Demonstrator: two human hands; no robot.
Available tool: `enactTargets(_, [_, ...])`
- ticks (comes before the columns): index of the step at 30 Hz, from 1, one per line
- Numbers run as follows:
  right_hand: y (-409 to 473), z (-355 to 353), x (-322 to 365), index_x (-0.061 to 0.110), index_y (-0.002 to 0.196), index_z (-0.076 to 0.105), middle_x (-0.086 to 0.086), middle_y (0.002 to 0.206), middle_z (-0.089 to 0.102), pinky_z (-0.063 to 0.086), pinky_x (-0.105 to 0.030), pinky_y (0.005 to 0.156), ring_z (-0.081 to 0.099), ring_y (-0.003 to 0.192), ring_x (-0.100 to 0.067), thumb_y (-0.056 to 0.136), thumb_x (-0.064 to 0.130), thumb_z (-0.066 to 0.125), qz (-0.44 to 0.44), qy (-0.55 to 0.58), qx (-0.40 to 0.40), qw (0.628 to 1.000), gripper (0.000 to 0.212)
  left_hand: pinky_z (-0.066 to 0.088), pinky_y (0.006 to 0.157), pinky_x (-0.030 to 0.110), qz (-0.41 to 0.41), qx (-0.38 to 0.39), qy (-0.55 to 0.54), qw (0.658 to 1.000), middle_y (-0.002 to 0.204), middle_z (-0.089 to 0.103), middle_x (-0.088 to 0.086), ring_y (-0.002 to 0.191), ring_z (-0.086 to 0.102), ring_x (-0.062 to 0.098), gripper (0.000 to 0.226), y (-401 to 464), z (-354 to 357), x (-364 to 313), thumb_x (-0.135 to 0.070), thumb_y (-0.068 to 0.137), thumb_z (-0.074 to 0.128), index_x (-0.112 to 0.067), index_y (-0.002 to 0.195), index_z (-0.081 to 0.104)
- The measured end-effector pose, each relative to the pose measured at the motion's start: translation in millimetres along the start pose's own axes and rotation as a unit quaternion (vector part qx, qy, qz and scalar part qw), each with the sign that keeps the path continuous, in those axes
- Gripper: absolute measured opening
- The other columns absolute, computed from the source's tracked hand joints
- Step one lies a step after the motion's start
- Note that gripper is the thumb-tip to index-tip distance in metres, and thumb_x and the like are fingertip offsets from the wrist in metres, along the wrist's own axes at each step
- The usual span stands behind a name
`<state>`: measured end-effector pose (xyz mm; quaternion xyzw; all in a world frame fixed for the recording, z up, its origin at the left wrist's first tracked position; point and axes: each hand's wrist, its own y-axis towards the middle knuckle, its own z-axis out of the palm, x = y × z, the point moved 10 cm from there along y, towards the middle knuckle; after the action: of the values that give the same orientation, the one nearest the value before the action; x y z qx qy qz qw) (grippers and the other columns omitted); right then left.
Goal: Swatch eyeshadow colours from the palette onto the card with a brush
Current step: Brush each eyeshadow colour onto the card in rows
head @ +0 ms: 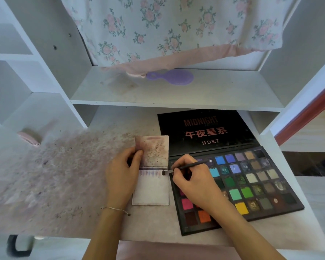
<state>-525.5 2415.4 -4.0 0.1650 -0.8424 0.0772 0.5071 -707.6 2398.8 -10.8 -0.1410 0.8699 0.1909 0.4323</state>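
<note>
Nearest, along the front edge of the worktop (154,224), both forearms reach in. The left hand (120,175) rests on the left side of the card (152,190), its thumb and fingers curled onto the card's left edge near the fold, pinning it flat. The card looks thin, light and a little floppy, so it will likely skid under a brush stroke unless held down like this; holding at an edge keeps the swatch area free.

The right hand (191,182) pinches the brush (184,167) low on its slim dark handle, pencil-style, with the bristle tip touching the card's right edge, beside a row of faint purple strokes. The brush seems light and stiff, its bristles soft; a grip close to the ferrule should give fine control.

Just right of the card, touching or nearly so, lies the open palette (251,182), reaching toward the worktop's right edge. Its pressed powders are probably crumbly, so light dabs suit them. Its black lid (204,132) lies open toward the back edge, under a shelf (176,94) carrying a purple hairbrush (173,77).
</note>
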Motion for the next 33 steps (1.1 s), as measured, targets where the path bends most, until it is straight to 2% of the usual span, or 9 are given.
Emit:
enactTargets(5, [0.1,-1.9,4.0,0.03,0.078,0.05,0.013,0.071,0.054,0.04,-0.008,0.055,0.051,0.063,0.008,0.087,0.011,0.054,-0.016,-0.003,-0.013,1.0,0.021,0.039,0.06,0.014,-0.002,-0.005,0.005,1.0,0.074,0.057,-0.023,0.071,0.055,-0.003,0.015,0.8,0.3,0.0,-0.024,0.088,0.055,-0.021,0.095,0.068])
enactTargets(10, [-0.3,0.0,0.7,0.032,0.076,0.05,0.013,0.075,0.055,0.042,-0.009,0.061,0.053,0.073,0.005,0.085,0.012,0.055,-0.014,-0.007,0.0,1.0,0.023,0.043,0.065,0.02,-0.003,0.004,0.005,1.0,0.081,0.065,-0.009,0.074,0.057,0.003,0.016,0.5,2.4,1.6,-0.024,0.089,0.055,-0.019,0.097,0.067])
enactTargets(14, [1.1,-0.4,2.4,0.036,0.077,0.048,0.013,0.079,0.057,0.043,-0.009,0.064,0.053,0.078,0.003,0.087,0.013,0.053,-0.023,-0.008,-0.006,1.0,0.026,0.042,0.065,0.017,-0.008,0.002,0.008,1.0,0.083,0.065,-0.008,0.074,0.056,0.003,0.017,1.0,2.3,1.8,-0.025,0.089,0.054,-0.019,0.098,0.067])
enactTargets(20, [0.2,-0.2,1.7,0.036,0.075,0.049,0.014,0.074,0.057,0.042,-0.007,0.063,0.053,0.076,0.004,0.085,0.013,0.054,-0.024,-0.014,-0.001,1.0,0.026,0.041,0.064,0.017,-0.007,0.001,0.013,1.0,0.08,0.063,-0.01,0.073,0.055,0.002,0.017,1.0,1.7,-0.3,-0.025,0.089,0.054,-0.019,0.098,0.067])
enactTargets(27, [0.3,1.0,0.9,0.035,0.075,0.05,0.013,0.077,0.057,0.043,-0.008,0.065,0.054,0.078,0.003,0.085,0.014,0.055,-0.02,-0.008,0.007,1.0,0.023,0.036,0.06,0.009,-0.002,0.0,0.019,1.0,0.075,0.055,-0.026,0.071,0.053,-0.007,0.017,1.3,1.3,-1.9,-0.025,0.089,0.054,-0.02,0.097,0.067])
enactTargets(31, [-4.2,-12.1,7.5,0.035,0.076,0.056,0.006,0.075,0.06,0.048,-0.018,0.063,0.057,0.072,-0.008,0.086,0.007,0.055,-0.04,0.058,-0.03,0.997,0.029,0.036,0.06,0.009,0.003,-0.002,0.019,1.0,0.073,0.054,-0.026,0.07,0.053,-0.007,0.016,1.0,0.5,-2.7,-0.026,0.089,0.054,-0.021,0.097,0.067])
enactTargets(33, [-8.8,-22.0,12.2,0.035,0.08,0.057,0.008,0.08,0.061,0.047,-0.014,0.066,0.058,0.076,-0.006,0.086,0.005,0.055,-0.061,0.071,-0.06,0.994,0.031,0.039,0.061,0.013,0.005,-0.001,0.012,1.0,0.074,0.055,-0.025,0.071,0.054,-0.005,0.016,0.9,0.7,-2.7,-0.026,0.089,0.054,-0.02,0.096,0.067])
